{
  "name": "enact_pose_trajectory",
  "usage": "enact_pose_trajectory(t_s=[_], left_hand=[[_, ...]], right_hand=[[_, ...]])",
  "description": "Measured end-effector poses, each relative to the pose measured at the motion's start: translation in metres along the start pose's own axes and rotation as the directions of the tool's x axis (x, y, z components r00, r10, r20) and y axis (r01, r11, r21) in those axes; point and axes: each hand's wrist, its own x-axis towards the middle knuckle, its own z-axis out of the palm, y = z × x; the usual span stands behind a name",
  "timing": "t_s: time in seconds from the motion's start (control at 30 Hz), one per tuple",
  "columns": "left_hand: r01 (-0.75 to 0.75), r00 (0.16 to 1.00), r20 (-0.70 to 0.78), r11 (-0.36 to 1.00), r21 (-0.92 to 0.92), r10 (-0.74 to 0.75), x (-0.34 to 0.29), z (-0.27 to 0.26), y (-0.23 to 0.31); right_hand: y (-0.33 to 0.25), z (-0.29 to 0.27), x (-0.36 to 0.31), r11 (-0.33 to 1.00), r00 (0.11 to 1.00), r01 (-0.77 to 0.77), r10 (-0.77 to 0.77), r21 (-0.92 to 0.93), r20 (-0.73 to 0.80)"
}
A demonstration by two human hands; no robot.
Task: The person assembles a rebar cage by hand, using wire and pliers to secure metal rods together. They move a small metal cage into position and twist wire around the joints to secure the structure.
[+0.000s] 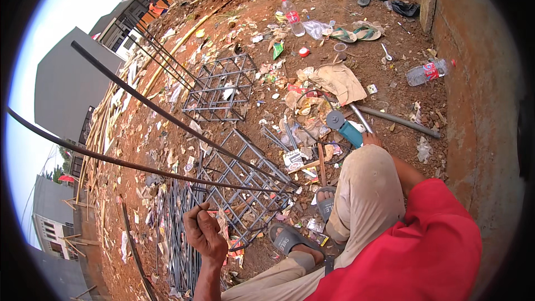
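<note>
The left hand [206, 233] is raised on an upright forearm [208, 280], its fingers curled inward and the thumb against them. The right arm [409, 175] reaches forward past the bent right knee [369, 167], which partly hides the right hand [372, 140]; its grip is hard to make out.

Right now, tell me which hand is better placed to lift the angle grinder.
Right hand, probably: it is beside the teal angle grinder, though the knee partly hides it. The left hand is farther off, near the bundled steel rods.
</note>
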Motion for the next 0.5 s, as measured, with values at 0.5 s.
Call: enact_pose_trajectory(t_s=[0.5], left_hand=[[-0.095, 0.970, -0.218, 0.994, 0.061, 0.106, 0.013, -0.022, 0.003]], right_hand=[[0.003, 0.031, 0.004, 0.989, 0.967, 0.015, -0.053, -0.150, -0.248]])
